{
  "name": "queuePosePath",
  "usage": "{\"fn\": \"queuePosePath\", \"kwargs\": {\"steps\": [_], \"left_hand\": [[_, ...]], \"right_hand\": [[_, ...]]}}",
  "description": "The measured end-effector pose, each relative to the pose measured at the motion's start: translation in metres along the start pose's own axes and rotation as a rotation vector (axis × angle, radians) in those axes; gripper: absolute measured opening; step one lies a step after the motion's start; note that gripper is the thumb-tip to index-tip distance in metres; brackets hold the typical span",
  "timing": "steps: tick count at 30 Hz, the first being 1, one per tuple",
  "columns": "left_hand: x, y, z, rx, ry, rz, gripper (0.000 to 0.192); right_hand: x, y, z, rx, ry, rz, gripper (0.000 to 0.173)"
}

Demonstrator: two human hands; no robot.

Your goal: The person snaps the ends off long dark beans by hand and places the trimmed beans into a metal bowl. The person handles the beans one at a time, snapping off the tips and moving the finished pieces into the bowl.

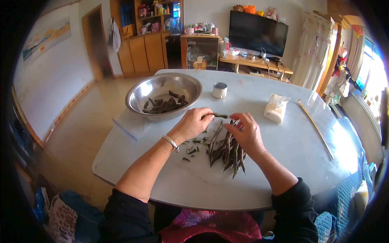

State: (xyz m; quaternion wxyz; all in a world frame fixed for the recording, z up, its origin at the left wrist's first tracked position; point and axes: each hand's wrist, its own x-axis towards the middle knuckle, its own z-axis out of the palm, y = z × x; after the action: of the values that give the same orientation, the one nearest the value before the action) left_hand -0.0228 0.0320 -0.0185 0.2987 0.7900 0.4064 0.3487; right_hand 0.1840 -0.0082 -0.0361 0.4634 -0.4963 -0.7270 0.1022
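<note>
Between the fingers of my left hand (199, 121) is a dark green bean pod (219, 115), its free end pointing right. My right hand (245, 130) is just right of that end, thumb and forefinger apart; whether it holds anything is hard to tell. Below it lies a pile of long, purplish-green bean pods (228, 150). Small green trimmings (191, 151) are scattered left of the pile. A steel basin (194, 86) at the back left holds several short pieces of bean pod (167, 105).
A light-topped table (188, 185) carries everything. Behind my hands stands a white mug (220, 90). To the right are a pack of tissues (276, 109) and a long thin stick (316, 129). A clear plastic bag (132, 124) lies by the basin.
</note>
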Motion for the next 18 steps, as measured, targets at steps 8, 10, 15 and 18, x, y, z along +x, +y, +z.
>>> {"fn": "queuePosePath", "kwargs": {"steps": [8, 10, 15, 18], "left_hand": [[0.0, 0.003, 0.009, -0.335, -0.119, -0.039, 0.02], [0.001, -0.001, 0.006, -0.484, -0.025, -0.091, 0.02], [0.004, -0.002, 0.003, -0.756, 0.133, -0.209, 0.021], [0.001, 0.006, 0.016, -0.756, -0.028, -0.042, 0.022]], "right_hand": [[-0.001, 0.002, 0.001, 0.158, -0.195, 0.189, 0.025], [0.0, 0.003, 0.002, 0.258, -0.247, 0.282, 0.025], [0.002, 0.005, -0.002, 0.735, -0.358, 0.546, 0.029], [0.0, 0.002, -0.004, 0.935, -0.49, 0.666, 0.038]]}}
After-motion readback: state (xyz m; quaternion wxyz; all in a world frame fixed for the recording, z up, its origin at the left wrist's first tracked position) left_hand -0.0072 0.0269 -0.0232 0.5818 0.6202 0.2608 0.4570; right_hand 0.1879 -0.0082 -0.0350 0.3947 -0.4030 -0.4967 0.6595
